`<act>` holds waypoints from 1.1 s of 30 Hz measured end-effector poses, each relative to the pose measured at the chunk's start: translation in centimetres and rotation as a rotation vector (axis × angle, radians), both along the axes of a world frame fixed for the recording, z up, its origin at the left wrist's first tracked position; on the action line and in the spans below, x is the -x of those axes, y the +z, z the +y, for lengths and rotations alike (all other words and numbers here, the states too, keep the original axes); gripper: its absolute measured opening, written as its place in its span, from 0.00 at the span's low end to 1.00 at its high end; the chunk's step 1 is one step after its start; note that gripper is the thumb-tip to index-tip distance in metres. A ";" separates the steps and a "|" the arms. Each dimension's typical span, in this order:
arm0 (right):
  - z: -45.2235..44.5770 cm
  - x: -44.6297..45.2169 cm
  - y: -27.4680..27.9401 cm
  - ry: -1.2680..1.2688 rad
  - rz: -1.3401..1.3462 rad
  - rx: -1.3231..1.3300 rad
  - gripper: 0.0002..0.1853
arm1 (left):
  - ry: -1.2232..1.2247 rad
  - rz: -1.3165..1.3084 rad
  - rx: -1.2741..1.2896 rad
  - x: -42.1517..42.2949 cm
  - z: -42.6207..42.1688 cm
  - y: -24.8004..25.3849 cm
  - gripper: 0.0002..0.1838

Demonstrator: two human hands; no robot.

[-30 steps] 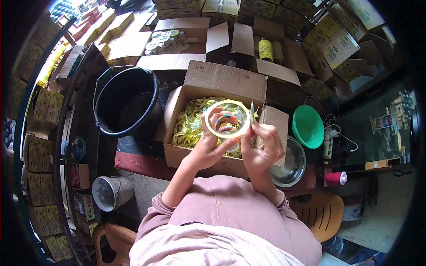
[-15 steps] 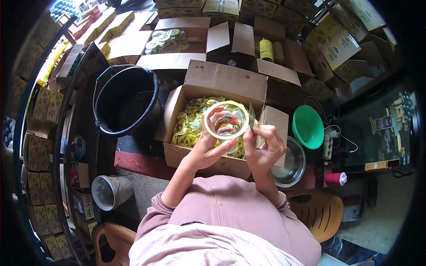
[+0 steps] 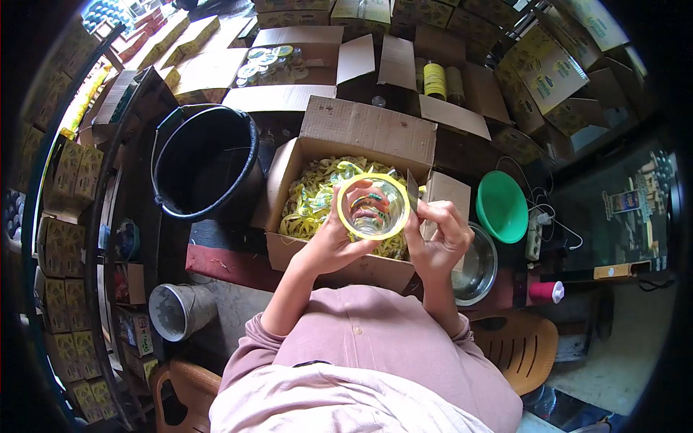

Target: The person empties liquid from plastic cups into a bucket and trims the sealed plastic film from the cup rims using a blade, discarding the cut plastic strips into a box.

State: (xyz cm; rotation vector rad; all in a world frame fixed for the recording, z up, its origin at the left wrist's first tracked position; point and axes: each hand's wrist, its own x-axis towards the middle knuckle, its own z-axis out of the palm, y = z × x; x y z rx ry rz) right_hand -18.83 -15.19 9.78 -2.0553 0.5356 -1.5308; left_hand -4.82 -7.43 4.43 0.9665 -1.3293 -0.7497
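Observation:
My left hand (image 3: 333, 239) is wrapped round a clear plastic cup (image 3: 373, 209) with a yellow rim, its open mouth facing me. Fingers show through the cup's clear wall, along with some coloured print. My right hand (image 3: 439, 238) pinches a thin flat blade (image 3: 413, 189), which stands upright against the right side of the rim. Below both hands is an open cardboard box (image 3: 289, 249) filled with yellow plastic strips (image 3: 310, 198). A curled yellow strip (image 3: 351, 167) shows just above the rim; whether it is joined to the cup I cannot tell.
A black bucket (image 3: 160, 162) stands left of the box, a grey pail (image 3: 170, 310) lower left. To the right are a green basin (image 3: 503, 206), a metal bowl (image 3: 484, 263), a power strip (image 3: 534, 237) and a pink thread spool (image 3: 545, 291). Behind, an open carton (image 3: 325, 76) holds several cups.
The cup and both hands have shifted slightly down and to the right. The blade stays by the rim's right side, and a curled yellow strip now shows above the rim.

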 end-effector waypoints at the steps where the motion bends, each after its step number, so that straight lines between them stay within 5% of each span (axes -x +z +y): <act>1: 0.0 0.1 0.1 0.007 0.007 -0.012 0.09 | -0.014 0.014 0.004 0.0 0.0 -0.1 0.55; 8: -0.4 -0.2 0.6 0.012 0.064 0.038 0.10 | 0.013 -0.157 0.040 -0.7 0.5 0.5 0.58; 16: -0.3 -0.4 0.5 0.004 0.067 0.019 0.10 | 0.093 0.116 -0.036 0.6 -0.2 1.7 0.39; 23: 0.9 -0.2 -0.1 -0.066 0.094 0.025 0.10 | 0.179 0.142 -0.028 0.5 -0.3 1.6 0.40; 33: 0.2 -0.3 0.0 -0.085 0.094 0.104 0.10 | 0.135 -0.149 -0.058 -0.1 0.5 1.7 0.43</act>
